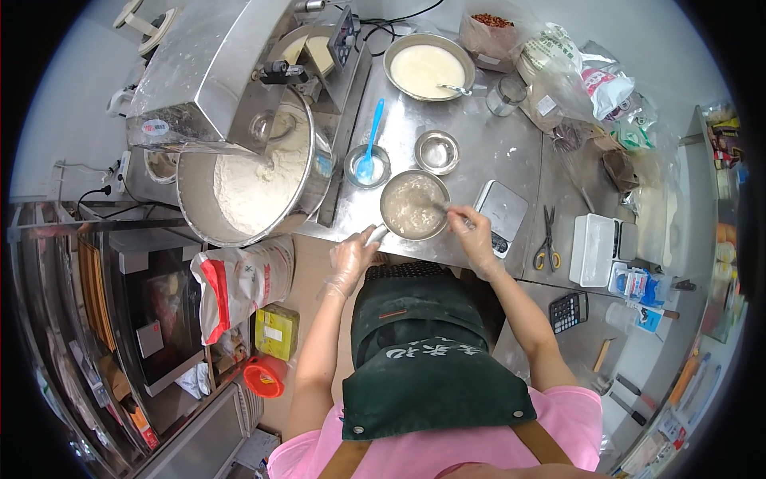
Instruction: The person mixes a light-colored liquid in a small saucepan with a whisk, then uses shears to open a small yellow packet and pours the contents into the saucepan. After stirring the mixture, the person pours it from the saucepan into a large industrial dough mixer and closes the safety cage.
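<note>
My left hand (351, 259), in a clear plastic glove, grips the pale handle of a small saucepan (386, 217) at the front of the steel table. Inside the pan is a cloudy, beige, frothy liquid (411, 199). My right hand (475, 239), also gloved, is closed around a thin metal stirring utensil (440, 207) that dips into this liquid; its head cannot be made out. Just behind the pan stand a small empty-looking metal bowl (437, 152) and a bowl (353, 168) with a blue spatula (373, 140) leaning in it.
On the left, a large mixer (203, 88) stands over a steel bowl of flour (254, 188). A basin of creamy liquid (421, 70) sits at the back. To the right are a scale (504, 209), scissors (548, 243), a white tray (591, 251), a calculator (568, 312) and several bags.
</note>
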### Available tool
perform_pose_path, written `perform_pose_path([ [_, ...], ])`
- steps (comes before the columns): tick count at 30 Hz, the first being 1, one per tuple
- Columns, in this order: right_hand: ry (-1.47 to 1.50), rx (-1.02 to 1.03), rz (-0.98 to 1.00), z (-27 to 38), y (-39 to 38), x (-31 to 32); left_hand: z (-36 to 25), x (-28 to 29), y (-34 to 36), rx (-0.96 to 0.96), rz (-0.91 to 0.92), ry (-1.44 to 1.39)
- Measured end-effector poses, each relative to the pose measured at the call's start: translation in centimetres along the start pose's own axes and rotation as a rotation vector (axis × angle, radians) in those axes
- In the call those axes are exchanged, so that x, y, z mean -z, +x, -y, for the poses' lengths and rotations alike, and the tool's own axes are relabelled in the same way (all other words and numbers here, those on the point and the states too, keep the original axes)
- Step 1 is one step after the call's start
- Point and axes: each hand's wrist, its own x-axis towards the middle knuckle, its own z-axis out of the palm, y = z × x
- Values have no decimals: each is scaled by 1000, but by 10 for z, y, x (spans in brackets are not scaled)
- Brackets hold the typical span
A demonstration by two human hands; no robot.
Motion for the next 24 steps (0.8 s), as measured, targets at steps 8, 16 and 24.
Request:
perform_pose_path([
  [8, -440, 472, -59, 5, -7, 7, 2, -1, 3, 1, 11, -3],
  [16, -625, 905, 198, -9, -5, -29, -3, 0, 2, -25, -21, 32],
  [24, -759, 886, 161, 10, -22, -39, -1, -7, -3, -19, -41, -7],
])
